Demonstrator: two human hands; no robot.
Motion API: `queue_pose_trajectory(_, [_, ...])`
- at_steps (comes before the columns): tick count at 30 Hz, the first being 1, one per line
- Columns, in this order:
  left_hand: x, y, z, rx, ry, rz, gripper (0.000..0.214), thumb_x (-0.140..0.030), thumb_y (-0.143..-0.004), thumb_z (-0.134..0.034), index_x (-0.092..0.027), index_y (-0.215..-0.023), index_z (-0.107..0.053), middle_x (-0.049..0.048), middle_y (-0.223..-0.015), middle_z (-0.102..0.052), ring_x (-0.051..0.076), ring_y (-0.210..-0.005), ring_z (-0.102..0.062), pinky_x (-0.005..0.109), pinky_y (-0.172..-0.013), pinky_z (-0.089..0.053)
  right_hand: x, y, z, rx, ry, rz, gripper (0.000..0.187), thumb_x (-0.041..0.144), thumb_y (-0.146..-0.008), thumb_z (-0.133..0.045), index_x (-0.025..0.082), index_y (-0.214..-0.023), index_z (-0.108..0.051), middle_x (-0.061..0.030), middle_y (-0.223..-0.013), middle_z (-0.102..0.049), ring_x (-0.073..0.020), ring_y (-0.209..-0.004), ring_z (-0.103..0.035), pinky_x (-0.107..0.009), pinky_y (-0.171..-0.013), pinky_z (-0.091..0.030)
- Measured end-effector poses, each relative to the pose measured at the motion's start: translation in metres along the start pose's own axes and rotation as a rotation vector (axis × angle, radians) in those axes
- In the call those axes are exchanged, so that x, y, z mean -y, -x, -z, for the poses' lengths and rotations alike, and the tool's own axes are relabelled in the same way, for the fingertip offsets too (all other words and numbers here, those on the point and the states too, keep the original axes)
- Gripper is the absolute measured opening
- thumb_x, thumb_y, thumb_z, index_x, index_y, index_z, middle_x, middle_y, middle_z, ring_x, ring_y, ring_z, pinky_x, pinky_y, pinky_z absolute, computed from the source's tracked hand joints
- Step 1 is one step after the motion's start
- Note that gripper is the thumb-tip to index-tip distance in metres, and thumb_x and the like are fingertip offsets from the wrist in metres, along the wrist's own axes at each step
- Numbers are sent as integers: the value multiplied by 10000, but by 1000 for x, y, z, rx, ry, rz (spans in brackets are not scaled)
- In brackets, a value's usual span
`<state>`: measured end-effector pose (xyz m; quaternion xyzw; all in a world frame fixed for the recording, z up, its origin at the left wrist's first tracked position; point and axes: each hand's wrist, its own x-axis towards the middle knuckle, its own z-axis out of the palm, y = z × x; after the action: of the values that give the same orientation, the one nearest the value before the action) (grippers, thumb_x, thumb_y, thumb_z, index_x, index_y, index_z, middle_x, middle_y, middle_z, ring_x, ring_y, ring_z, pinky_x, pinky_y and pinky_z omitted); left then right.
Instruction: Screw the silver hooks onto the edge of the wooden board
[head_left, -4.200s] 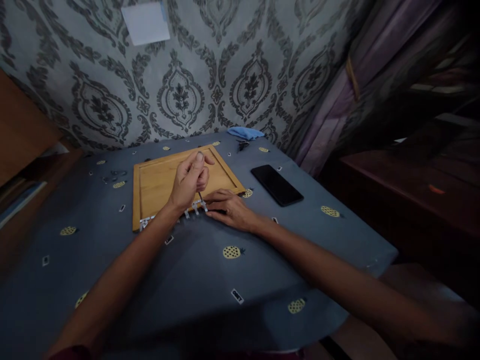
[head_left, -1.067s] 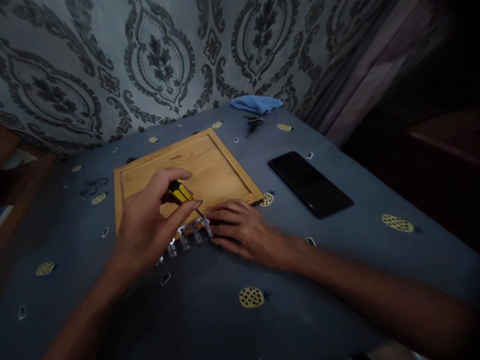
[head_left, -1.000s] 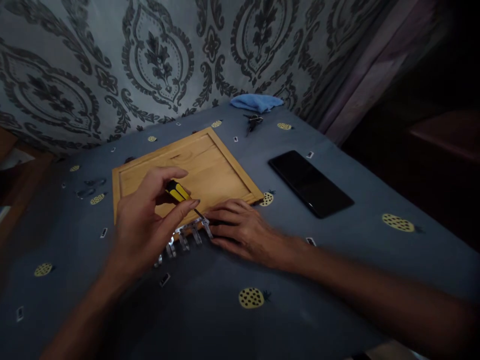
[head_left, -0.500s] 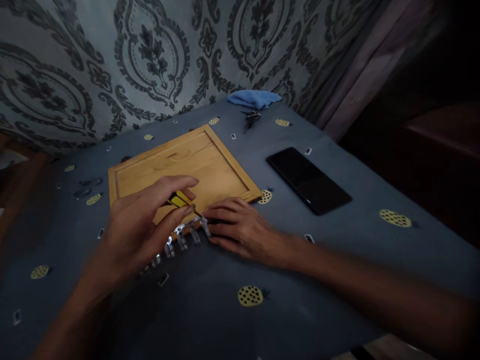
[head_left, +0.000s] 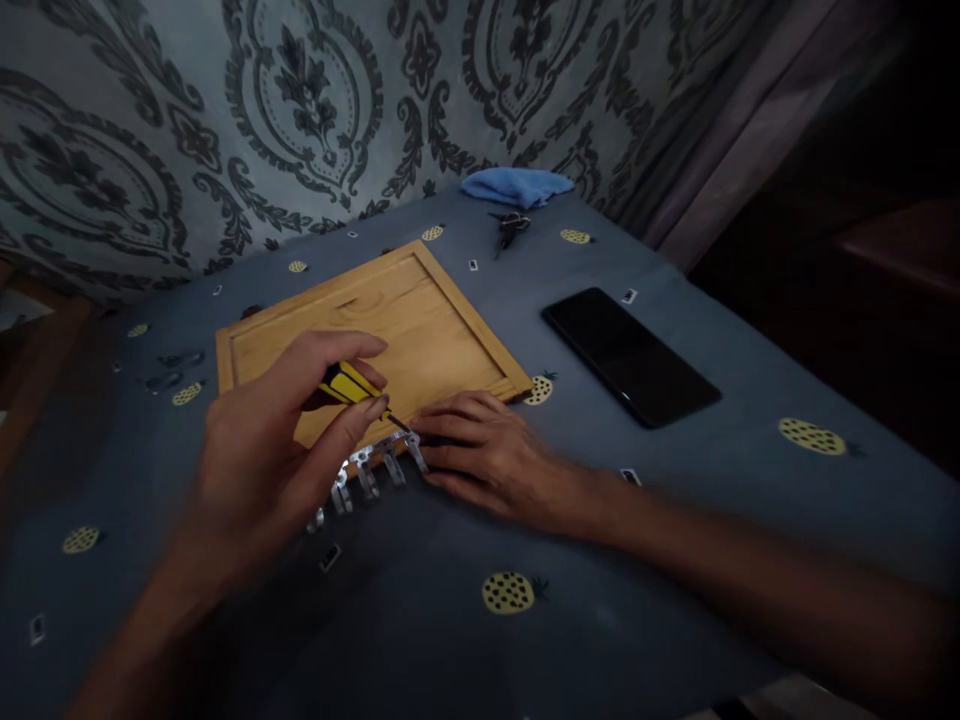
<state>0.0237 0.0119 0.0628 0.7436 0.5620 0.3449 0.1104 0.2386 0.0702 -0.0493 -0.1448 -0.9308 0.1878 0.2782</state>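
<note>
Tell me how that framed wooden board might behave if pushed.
The wooden board looks stiff, with its solid raised frame. Lying broad and low, it probably won't roll or tip. The shiny hooks jutting from its near edge might catch on the tablecloth.

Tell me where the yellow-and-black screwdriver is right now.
In the head view, the screwdriver is left of centre, held in the left hand over the wooden board, its tip at the metal hook beside the right hand.
</note>
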Motion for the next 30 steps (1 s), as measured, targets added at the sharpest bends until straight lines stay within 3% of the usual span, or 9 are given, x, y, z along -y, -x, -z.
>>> queue_pose_trajectory(9, [3, -1, -3, 23, -60, -40, 278, -286, -948, -652, -295, -1225, -640, 5, -1052, -742, 169, -915, -742, 268, -762, -595, 2, -1, 2, -11, 6, 1, 261, 309, -1056, -531, 188, -1152, -742, -75, -1296, -730, -251, -1227, -605, -447, -1059, -487])
queue_pose_trajectory(15, [2, -2, 0, 68, -66, -23, 286, -290, -958, -633, -262, -1242, -633, 19, -1052, -742, 173, -922, -739, 231, -635, -544, 3, -2, 4, 6, 19, 10, 254, 301, -1051, -546, 176, -1164, -736, -90, -1286, -729, -251, -1221, -604, -451, -1048, -488])
queue_pose_trajectory(20, [2, -3, -2, 70, -18, -19, 295, -278, -942, -654, -261, -1236, -643, 22, -1052, -730, 178, -922, -722, 260, -728, -544, 4, -3, 6, -10, 14, 19, 264, 302, -1054, -538, 153, -1137, -739, -84, -1272, -737, -259, -1202, -611, -448, -1039, -497])
queue_pose_trajectory(23, [-1, -2, -10, 7, 139, 60, 166, -275, -946, -642, -244, -1109, -659, 36, -1039, -706, 196, -950, -690, 295, -783, -537, 4, -3, 6, -1, 14, 14, 263, 303, -1054, -541, 158, -1163, -731, -75, -1284, -733, -255, -1211, -609, -448, -1053, -491])
queue_pose_trajectory(27, [-10, -1, -31, -147, 534, 211, 106, -334, -986, -610, -238, -1028, -628, 24, -961, -627, 188, -957, -640, 322, -838, -537, 4, -2, 4, 3, -1, -1, 258, 308, -1049, -556, 167, -1183, -725, -82, -1288, -730, -252, -1230, -606, -459, -1067, -485])
queue_pose_trajectory(30, [-16, -5, -48, -247, 784, 208, 174, -403, -1001, -589, -237, -976, -634, -5, -789, -542, 149, -773, -555, 314, -776, -525, 3, -2, 4, -8, -5, 2, 253, 304, -1051, -550, 164, -1145, -739, -91, -1265, -738, -253, -1222, -610, -461, -1055, -490])
